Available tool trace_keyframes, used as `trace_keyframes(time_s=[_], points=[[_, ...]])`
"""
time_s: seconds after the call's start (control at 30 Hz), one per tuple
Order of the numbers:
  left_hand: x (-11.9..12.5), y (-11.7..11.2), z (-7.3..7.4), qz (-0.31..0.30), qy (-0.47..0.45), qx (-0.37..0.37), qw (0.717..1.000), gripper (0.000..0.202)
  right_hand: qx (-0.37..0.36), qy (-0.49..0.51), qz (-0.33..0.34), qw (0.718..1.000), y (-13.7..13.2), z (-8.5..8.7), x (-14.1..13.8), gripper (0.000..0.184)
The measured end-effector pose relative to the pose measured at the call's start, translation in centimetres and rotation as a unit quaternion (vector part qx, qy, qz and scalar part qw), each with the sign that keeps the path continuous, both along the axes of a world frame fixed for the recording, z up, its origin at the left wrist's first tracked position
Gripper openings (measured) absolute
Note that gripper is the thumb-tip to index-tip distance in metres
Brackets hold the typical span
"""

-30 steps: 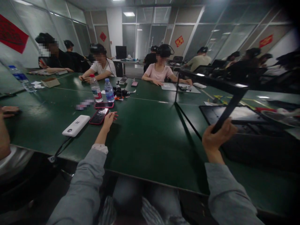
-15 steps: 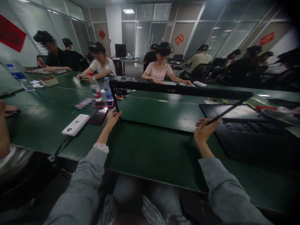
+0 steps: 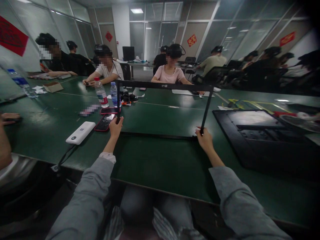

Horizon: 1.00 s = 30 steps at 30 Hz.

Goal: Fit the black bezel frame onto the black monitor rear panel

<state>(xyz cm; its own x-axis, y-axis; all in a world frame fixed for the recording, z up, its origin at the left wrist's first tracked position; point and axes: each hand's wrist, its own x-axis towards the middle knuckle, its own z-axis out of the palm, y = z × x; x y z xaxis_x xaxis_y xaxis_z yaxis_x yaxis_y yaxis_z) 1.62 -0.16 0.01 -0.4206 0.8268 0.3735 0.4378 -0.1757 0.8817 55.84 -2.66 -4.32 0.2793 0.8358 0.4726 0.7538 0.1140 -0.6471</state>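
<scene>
In front of me a thin black screen bezel (image 3: 166,86), a rectangular frame with nothing in its opening, stands raised at the table. My left hand (image 3: 116,127) pinches its left side near the lower corner. Around the lower right corner, the fingers of my right hand (image 3: 205,139) are closed. The bottom bar is close to the green tabletop; whether it touches I cannot tell. Right of my right hand lies a black panel-like casing (image 3: 225,133) with a lighter sheet on it. Phones with red edges (image 3: 105,123) lie just left of my left hand.
A white power bank (image 3: 80,132) with a cable lies left on the green table (image 3: 160,166). Two bottles, one red-capped (image 3: 100,93) and one blue-capped (image 3: 114,95), stand behind the phones. People sit across the table, and a neighbour's hand (image 3: 10,118) rests at far left.
The bezel's right side has swung left and inward along with my right hand, so the frame now looks square-on. My left hand has shifted slightly left and stays on the bezel.
</scene>
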Motion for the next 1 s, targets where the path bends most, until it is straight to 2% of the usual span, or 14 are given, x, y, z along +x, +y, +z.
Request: trace_keyframes(time_s=[0.1,0.17,0.27,0.33,0.57,0.83,1.0], points=[[-0.3,0.2,-0.3,0.022,0.086,-0.037,0.995,0.038,0.01,-0.053,-0.013,0.998,0.2,-0.1,0.2,0.051],[-0.2,0.2,-0.6,0.011,0.131,-0.068,0.989,0.034,-0.016,-0.095,-0.036,0.995,0.4,-0.5,0.7,0.049],[-0.1,0.2,-0.7,-0.003,0.157,-0.086,0.984,0.036,-0.07,-0.156,-0.067,0.983,0.7,-1.1,1.1,0.046],[-0.2,0.0,-0.6,0.011,0.165,-0.101,0.981,0.039,-0.085,-0.179,-0.073,0.977,0.6,-1.3,1.1,0.048],[-0.5,-0.3,-0.7,0.044,0.239,-0.124,0.962,0.035,-0.123,-0.181,-0.078,0.973,0.2,-0.8,0.5,0.051],[-0.8,0.0,-1.3,0.035,0.265,-0.142,0.953,0.035,-0.157,-0.177,-0.084,0.968,-0.3,-0.1,-0.1,0.051],[-0.8,0.0,-1.2,0.031,0.276,-0.16,0.947,0.034,-0.16,-0.176,-0.085,0.968,-0.3,-0.2,0.1,0.052]])
